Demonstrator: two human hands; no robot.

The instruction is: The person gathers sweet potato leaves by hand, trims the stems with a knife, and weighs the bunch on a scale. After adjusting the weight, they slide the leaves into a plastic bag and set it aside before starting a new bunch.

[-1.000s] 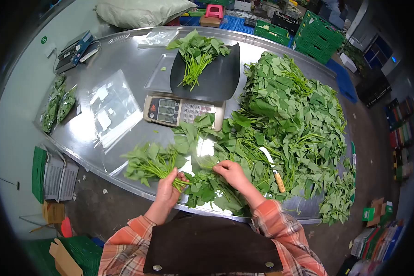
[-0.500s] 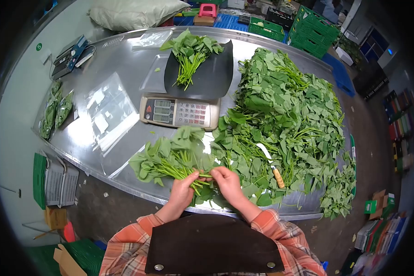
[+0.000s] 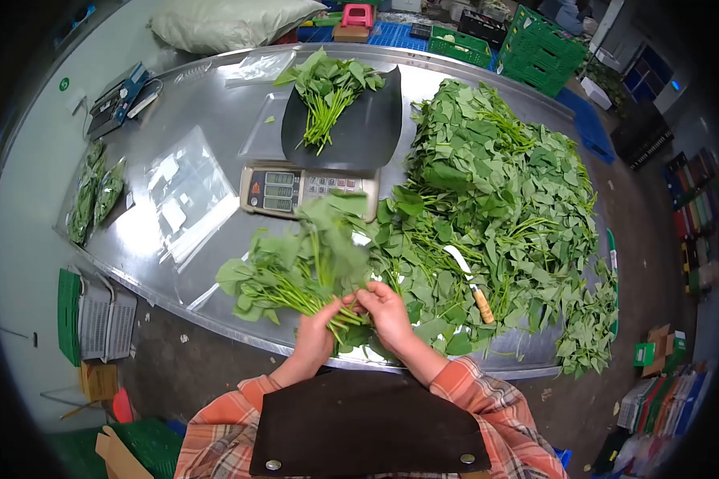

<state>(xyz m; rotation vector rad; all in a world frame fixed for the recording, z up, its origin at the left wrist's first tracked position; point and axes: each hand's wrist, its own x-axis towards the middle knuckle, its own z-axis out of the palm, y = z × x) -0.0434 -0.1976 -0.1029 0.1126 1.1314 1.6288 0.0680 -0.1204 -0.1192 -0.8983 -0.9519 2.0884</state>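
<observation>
My left hand [image 3: 316,334] is closed round the stems of a leafy green bunch [image 3: 276,279], whose leaves fan out to the left and upward. Right beside it, my right hand [image 3: 385,313] pinches leafy stems at the bunch; the leaves above are blurred. Beyond the hands stands a scale [image 3: 310,190] with a black tray [image 3: 379,120], and another bunch [image 3: 325,100] lies on that tray. To the right spreads a large heap of greens [image 3: 495,184]. A curved knife [image 3: 481,303] with a wooden handle rests on the heap's near part.
Clear plastic bags [image 3: 188,199] lie on the metal table [image 3: 240,315], left of the scale. Two bagged bundles [image 3: 96,191] and a blue-black device [image 3: 120,100] are at the far left. Behind the table are a white sack [image 3: 232,24] and green crates [image 3: 539,52].
My right hand has moved slightly left and up, closer to my left hand. The leaves above the hands have risen and now cover part of the scale's keypad.
</observation>
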